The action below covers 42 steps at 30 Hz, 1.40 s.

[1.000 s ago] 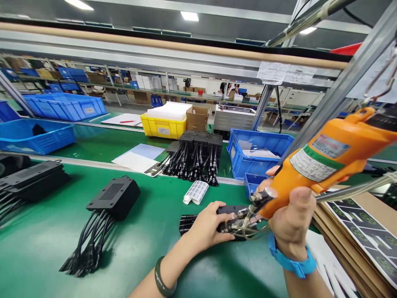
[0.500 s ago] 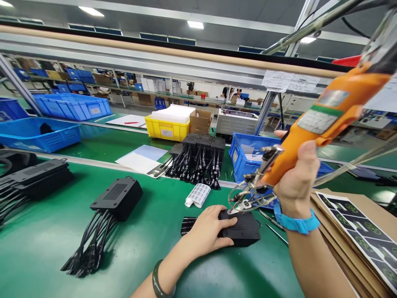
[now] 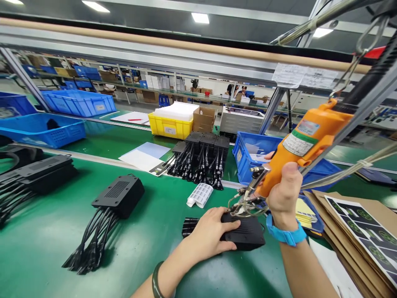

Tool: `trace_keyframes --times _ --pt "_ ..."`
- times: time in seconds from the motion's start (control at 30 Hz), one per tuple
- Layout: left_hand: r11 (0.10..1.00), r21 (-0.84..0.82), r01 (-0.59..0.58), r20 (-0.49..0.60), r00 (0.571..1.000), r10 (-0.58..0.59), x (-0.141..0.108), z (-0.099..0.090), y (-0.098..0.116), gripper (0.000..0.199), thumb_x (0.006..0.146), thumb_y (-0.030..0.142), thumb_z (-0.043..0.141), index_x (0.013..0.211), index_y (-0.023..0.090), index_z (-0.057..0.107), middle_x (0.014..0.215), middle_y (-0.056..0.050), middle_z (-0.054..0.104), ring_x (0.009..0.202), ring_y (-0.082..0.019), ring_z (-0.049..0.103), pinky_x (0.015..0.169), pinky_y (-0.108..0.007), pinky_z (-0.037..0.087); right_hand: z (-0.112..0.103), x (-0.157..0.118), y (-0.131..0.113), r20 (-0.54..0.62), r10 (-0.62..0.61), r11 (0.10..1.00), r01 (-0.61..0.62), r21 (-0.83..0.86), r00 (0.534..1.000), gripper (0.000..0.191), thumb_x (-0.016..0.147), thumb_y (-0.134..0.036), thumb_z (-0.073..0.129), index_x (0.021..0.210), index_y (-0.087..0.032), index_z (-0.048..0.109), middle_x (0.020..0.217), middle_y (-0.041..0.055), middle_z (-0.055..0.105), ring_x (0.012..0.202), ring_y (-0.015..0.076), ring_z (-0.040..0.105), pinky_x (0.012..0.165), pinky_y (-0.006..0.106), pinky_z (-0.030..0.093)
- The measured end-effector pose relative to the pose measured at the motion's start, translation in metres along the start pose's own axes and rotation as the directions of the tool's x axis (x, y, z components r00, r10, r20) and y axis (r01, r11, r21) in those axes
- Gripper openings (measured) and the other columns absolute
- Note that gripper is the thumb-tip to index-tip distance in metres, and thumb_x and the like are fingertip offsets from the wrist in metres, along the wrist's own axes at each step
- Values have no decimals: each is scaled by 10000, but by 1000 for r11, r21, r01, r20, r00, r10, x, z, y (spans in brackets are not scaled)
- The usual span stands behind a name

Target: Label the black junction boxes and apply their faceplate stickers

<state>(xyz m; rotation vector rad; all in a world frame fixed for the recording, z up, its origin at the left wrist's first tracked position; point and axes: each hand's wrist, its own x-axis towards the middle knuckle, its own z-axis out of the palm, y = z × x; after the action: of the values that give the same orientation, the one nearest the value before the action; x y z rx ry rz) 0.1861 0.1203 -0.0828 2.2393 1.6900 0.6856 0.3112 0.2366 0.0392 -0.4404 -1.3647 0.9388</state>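
Resting palm-down from the bottom edge, the left hand point(image 3: 211, 234) has its thumb and fingers spread over the left part of a black box point(image 3: 249, 231) at lower centre-right. The right hand point(image 3: 283, 194), raised at right, wraps its fingers round a slanted orange driver point(image 3: 294, 147), thumb on the near side. Matte and slotted on top, the box points black cables point(image 3: 189, 226) leftward.
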Motion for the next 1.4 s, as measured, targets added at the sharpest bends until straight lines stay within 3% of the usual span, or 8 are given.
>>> trace_keyframes --times 0.17,0.27,0.4,0.53,0.63,0.83,1.1,1.4 --pt "1000 -3 7 -4 1000 -7 0 3 -1 655 718 516 776 1313 353 556 1318 -87 462 1174 -287 501 1013 -447 452 -4 -10 0 -4 -6 1000 6 4 1000 414 894 -573 461 912 -208 657 641 18 572 391 132 480 317 261 387" --pt "1000 -2 10 7 1000 -10 0 1 0 650 729 531 762 1320 367 546 1328 -82 455 1193 -290 489 1024 -455 441 -3 -9 -13 -15 -44 999 44 6 999 452 870 -588 469 954 -189 665 605 14 548 409 140 499 333 260 404" --pt "999 30 13 55 998 -14 -2 -6 3 632 779 562 693 1357 399 493 1373 -95 422 1226 -315 463 1015 -486 438 11 9 -44 -84 -123 992 125 13 989 557 842 -645 470 1032 -165 679 568 3 501 390 147 490 302 264 389" --pt "996 79 47 134 989 -58 -6 -13 6 621 840 591 591 1410 454 385 1347 -129 451 1233 -363 470 970 -514 453 31 23 -61 -94 -173 982 180 60 980 471 910 -584 433 1025 -202 684 521 -11 472 345 110 425 308 234 342" --pt "994 91 67 190 978 -83 -6 -15 6 616 863 593 548 1428 447 350 1167 -123 576 1152 -339 544 920 -487 484 39 18 -51 -57 -105 991 109 79 993 438 915 -564 449 1018 -207 679 555 -6 507 360 112 447 323 240 352" --pt "992 100 72 186 979 -90 -6 -14 7 617 851 608 544 1420 458 359 1150 -113 601 1079 -310 587 905 -455 492 40 -2 -20 94 75 992 -84 95 993 394 916 -560 454 1046 -245 651 560 -17 511 429 152 527 336 258 387" --pt "991 102 83 182 978 -101 -5 -11 7 630 835 605 569 1415 460 369 1185 -118 585 1102 -312 578 908 -437 493 44 -9 -15 97 67 997 -69 17 993 357 902 -571 475 925 -230 577 538 -31 522 381 139 486 300 248 370" --pt "993 84 87 188 977 -101 -3 -13 6 637 823 582 604 1407 442 393 1206 -116 576 1135 -304 569 941 -428 485 42 -19 -10 99 50 996 -57 62 994 345 895 -544 479 903 -217 588 532 -27 525 357 132 473 279 234 354"
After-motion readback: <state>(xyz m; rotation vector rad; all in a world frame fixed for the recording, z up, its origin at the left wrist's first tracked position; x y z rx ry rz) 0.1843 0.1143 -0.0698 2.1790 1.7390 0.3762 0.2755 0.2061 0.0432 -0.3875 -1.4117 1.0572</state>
